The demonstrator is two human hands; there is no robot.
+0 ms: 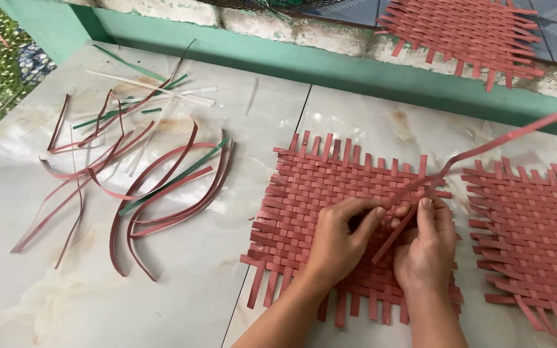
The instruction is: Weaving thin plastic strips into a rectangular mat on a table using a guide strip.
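**Red woven mat and the strip worked into it**

The red woven mat [311,193] lay flat on the pale marble surface, roughly square, in a plain over-under weave, with loose strip ends sticking out on every side. A long red strip [498,143] ran from the mat's right-centre up towards two o'clock, taut and lifted off the surface, with a slight kink near the mat's edge. Its lower end slanted down towards seven o'clock, over the weave.

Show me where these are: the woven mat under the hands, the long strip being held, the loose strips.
woven mat [304,187], head view, upper left weave.
long strip [517,134], head view, raised middle.
loose strips [162,193], head view, curved red strips.
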